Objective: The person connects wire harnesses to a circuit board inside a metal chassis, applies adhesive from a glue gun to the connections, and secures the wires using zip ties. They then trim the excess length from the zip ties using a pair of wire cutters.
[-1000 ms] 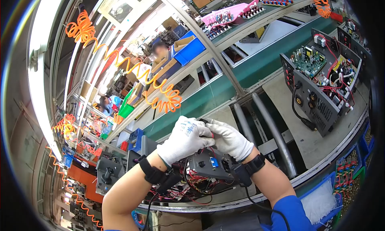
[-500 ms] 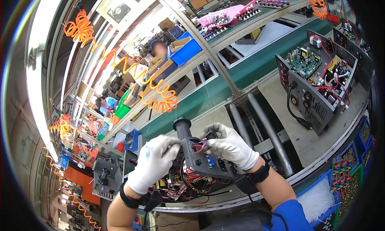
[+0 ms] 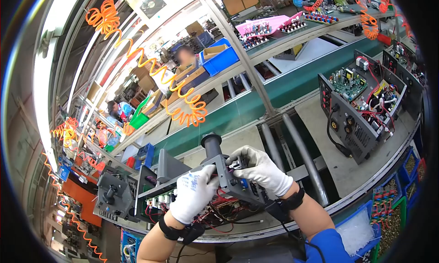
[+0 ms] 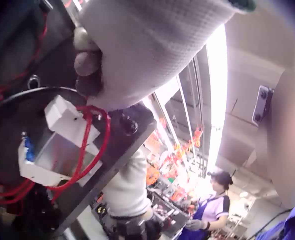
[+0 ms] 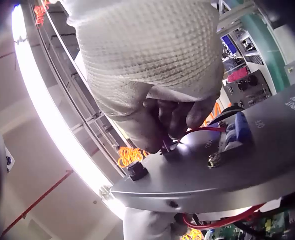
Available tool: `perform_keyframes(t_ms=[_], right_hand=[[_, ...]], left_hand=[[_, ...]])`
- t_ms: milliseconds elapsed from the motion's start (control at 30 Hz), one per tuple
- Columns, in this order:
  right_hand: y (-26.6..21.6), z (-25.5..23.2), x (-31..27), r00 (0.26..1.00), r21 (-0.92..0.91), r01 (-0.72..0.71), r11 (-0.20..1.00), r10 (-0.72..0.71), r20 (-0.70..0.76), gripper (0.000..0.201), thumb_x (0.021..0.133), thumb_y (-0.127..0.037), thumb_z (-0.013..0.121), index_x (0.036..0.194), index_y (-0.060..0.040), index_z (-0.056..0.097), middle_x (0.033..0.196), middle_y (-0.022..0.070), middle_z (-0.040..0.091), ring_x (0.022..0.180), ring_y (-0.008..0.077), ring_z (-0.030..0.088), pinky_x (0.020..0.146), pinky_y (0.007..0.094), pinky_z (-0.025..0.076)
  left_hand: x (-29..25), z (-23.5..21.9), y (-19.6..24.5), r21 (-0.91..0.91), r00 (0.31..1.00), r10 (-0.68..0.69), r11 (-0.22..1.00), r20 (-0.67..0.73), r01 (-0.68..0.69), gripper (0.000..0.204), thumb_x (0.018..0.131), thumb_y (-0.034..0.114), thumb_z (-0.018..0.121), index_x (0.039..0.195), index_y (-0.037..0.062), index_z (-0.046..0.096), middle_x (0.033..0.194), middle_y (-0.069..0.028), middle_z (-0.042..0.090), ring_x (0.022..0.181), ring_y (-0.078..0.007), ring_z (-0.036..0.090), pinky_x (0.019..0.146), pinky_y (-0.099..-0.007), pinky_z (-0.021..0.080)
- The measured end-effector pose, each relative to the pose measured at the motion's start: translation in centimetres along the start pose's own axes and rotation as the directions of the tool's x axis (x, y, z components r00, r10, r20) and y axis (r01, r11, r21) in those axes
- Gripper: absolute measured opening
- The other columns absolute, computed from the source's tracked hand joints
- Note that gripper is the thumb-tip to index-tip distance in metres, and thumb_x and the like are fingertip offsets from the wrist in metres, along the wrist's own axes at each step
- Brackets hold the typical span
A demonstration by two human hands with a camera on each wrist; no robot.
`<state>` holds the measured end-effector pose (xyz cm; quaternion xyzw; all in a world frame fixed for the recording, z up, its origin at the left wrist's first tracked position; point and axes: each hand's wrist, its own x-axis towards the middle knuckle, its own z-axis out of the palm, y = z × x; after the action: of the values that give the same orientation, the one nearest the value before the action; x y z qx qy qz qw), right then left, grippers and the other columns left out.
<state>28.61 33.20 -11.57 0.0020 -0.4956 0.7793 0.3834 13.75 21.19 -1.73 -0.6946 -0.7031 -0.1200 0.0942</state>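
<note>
Both gloved hands hold a grey panel point(image 3: 231, 178) tilted above an open chassis point(image 3: 183, 203) that sits at the near edge of the workbench point(image 3: 338, 162). The left hand point(image 3: 194, 194) wraps its fingers round the panel's left edge, thumb on the grey face. The right hand point(image 3: 260, 169) curls over the panel's top edge — its fingertips point(image 5: 175, 117) pinch a small dark part point(image 3: 238, 162) where a red wire point(image 5: 202, 131) loops out, as the right wrist view shows. A black knob point(image 3: 211, 143) stands up from the panel's far end, and a blue switch point(image 5: 240, 131) sits on its face just beside the fingers. Red wires point(image 4: 90, 145) run from the panel's back round a white block point(image 4: 62, 112) down into the chassis. Another open unit point(image 3: 366, 103) with green boards stands well apart, towards the right end of the workbench — an orange coiled hose point(image 3: 151, 71) hangs above.
</note>
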Motion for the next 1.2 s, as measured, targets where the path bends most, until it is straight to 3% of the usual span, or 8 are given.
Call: perform_keyframes(t_ms=[200,367,533,700,967,1067,1133,1200], right_hand=[[-0.9,0.3,-0.1,0.998,-0.044,-0.051,0.998,0.049,-0.042,0.034,0.089,-0.001,0.062,0.123,0.0015,0.057,0.110,0.0056,0.064,0.099,0.0093,0.060,0.090,0.0252,0.048],[-1.5,0.3,0.2,0.996,-0.223,-0.048,0.974,0.031,-0.078,0.031,0.089,-0.005,0.064,0.119,0.0017,0.060,0.104,0.0060,0.066,0.093,0.0088,0.062,0.083,0.0244,0.051],[-1.7,0.7,0.4,0.979,-0.406,-0.158,0.900,0.088,-0.186,0.030,0.087,-0.008,0.068,0.114,0.0023,0.061,0.097,0.0053,0.068,0.085,0.0083,0.064,0.075,0.0232,0.053],[-1.1,1.0,0.5,0.982,-0.392,-0.094,0.915,0.020,-0.187,0.028,0.085,-0.015,0.070,0.107,0.0009,0.064,0.088,0.0065,0.069,0.076,0.0079,0.063,0.071,0.0249,0.052],[-0.8,1.4,0.6,0.966,-0.483,-0.181,0.857,0.062,-0.252,0.030,0.083,-0.021,0.073,0.102,0.0017,0.065,0.086,0.0103,0.069,0.076,0.0127,0.065,0.072,0.0268,0.052],[-0.2,1.4,1.0,0.971,-0.527,-0.141,0.838,0.014,-0.237,0.029,0.084,-0.019,0.073,0.101,0.0028,0.064,0.084,0.0082,0.067,0.074,0.0101,0.063,0.066,0.0248,0.050],[-0.2,1.6,1.2,0.975,-0.553,-0.127,0.823,0.002,-0.220,0.026,0.085,-0.014,0.072,0.102,0.0037,0.062,0.082,0.0046,0.066,0.071,0.0060,0.061,0.060,0.0218,0.049],[-0.4,1.8,1.3,0.975,-0.622,-0.139,0.771,-0.004,-0.223,0.028,0.084,-0.015,0.073,0.102,0.0039,0.063,0.081,0.0054,0.066,0.070,0.0060,0.060,0.061,0.0221,0.049]], left_hand=[[0.3,-2.5,1.8,-0.084,0.943,-0.196,0.971,0.267,0.226,0.014,0.077,0.017,0.070,0.086,0.0078,0.065,0.068,-0.0107,0.064,0.064,-0.0298,0.064,0.060,-0.0393,0.049],[0.3,-2.0,1.8,0.199,0.955,0.266,0.951,-0.132,-0.238,0.013,0.073,0.013,0.068,0.084,0.0087,0.065,0.071,-0.0107,0.059,0.067,-0.0314,0.061,0.060,-0.0398,0.047],[-0.7,-0.4,1.5,-0.126,0.982,-0.185,0.974,0.033,0.188,0.020,0.085,0.019,0.063,0.098,0.0035,0.065,0.075,-0.0154,0.067,0.074,-0.0316,0.066,0.067,-0.0399,0.050],[0.2,-0.3,0.4,-0.253,0.958,-0.209,0.933,0.195,0.255,0.016,0.088,0.019,0.058,0.094,0.0083,0.069,0.076,-0.0149,0.066,0.072,-0.0335,0.065,0.064,-0.0408,0.050],[-1.2,0.4,0.5,0.057,0.996,-0.016,0.998,-0.089,0.021,0.023,0.084,0.006,0.061,0.106,0.0090,0.064,0.072,-0.0173,0.063,0.068,-0.0374,0.063,0.058,-0.0402,0.049],[-1.8,1.2,-0.8,0.045,0.976,0.134,0.991,-0.172,-0.128,0.014,0.089,0.008,0.059,0.100,0.0008,0.063,0.071,-0.0117,0.065,0.055,-0.0243,0.062,0.051,-0.0359,0.048],[-2.8,2.4,-1.2,-0.696,0.910,-0.414,0.658,-0.016,0.287,0.013,0.095,0.010,0.055,0.102,0.0002,0.060,0.080,-0.0043,0.065,0.052,-0.0108,0.055,0.047,-0.0296,0.045],[-3.3,2.5,-0.3,-0.802,0.860,-0.510,0.521,-0.017,0.293,0.014,0.097,0.011,0.053,0.104,0.0006,0.059,0.084,-0.0024,0.063,0.054,-0.0064,0.052,0.047,-0.0258,0.044]])
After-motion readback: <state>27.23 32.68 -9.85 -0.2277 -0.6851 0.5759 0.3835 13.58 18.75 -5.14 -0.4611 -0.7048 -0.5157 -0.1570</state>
